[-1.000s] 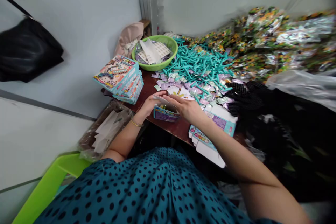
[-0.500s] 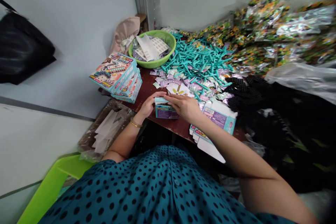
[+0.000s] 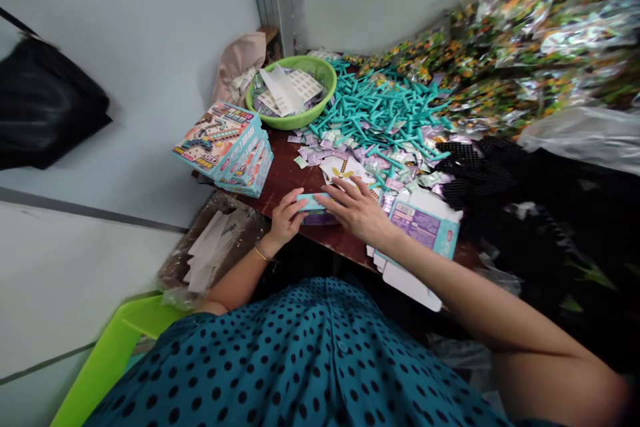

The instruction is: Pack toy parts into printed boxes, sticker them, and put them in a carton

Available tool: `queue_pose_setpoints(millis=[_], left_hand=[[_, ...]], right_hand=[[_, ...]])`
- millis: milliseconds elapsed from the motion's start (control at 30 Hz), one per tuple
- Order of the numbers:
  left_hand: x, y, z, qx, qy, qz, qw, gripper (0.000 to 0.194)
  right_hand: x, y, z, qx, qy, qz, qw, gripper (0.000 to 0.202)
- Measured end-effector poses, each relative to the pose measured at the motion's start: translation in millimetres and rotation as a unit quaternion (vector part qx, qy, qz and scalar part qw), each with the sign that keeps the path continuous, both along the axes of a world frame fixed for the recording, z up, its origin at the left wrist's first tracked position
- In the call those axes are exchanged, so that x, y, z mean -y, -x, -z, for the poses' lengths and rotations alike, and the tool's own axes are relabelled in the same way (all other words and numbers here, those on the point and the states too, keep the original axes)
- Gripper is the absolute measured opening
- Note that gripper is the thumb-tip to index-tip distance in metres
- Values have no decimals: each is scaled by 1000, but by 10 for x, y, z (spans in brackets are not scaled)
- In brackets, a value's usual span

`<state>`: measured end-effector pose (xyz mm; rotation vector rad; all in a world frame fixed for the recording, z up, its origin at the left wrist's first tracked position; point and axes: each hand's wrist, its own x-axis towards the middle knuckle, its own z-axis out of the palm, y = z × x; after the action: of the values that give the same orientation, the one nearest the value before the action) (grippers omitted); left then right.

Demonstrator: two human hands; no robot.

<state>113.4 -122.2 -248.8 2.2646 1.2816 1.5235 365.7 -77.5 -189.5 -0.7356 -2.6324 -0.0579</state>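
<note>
A small blue and purple carton (image 3: 313, 202) stands at the table's front edge between my hands. My left hand (image 3: 287, 217) grips its left end, thumb and fingers bent round the corner. My right hand (image 3: 357, 209) lies over its right end with fingers stretched out and slightly spread, touching the top. Much of the carton's right side is hidden under that hand. Just behind it lies a white printed sheet (image 3: 345, 167) with a yellow and black figure. Flattened cartons (image 3: 423, 227) lie in a stack beside my right wrist.
Filled boxes (image 3: 220, 137) are stacked at the left. Behind them stands a green basket (image 3: 291, 121) of papers. Teal sticks (image 3: 385, 110) and small sachets (image 3: 320, 152) cover the table's back. Bagged colourful pieces (image 3: 500, 67) and black parts (image 3: 530, 213) fill the right. A lined bin (image 3: 175, 260) sits below left.
The carton's front panel showed before; now its narrow blue top is closed over and seen more. My left fingers have curled onto its corner, and my right fingers have spread.
</note>
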Motion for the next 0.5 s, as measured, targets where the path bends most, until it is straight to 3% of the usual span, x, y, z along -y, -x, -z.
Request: queue_pose_setpoints(millis=[100,233,300,367,400,500], left_hand=[[26,-8,106,18,67,0,998,28],[105,-144,211,55,225,5,973,56],[233,-275,136,67,277,-27,958,62],[415,-355,-120,58,229,-57,970,54],[513,-351,-327,42,171,-67,982,52],[711,-126,-1188,-71,-63,-142,985,57]], right_hand=[[71,38,93,-36,-19,24,999,53],[79,43,121,-58,-2,18,998,46],[95,-34,44,-112,-2,9,994,43],[134,-194,-74,-211,-14,34,977,47],[152,-300,-132,-268,-21,65,961,50],[139,-627,-213,-382,-37,176,906,47]])
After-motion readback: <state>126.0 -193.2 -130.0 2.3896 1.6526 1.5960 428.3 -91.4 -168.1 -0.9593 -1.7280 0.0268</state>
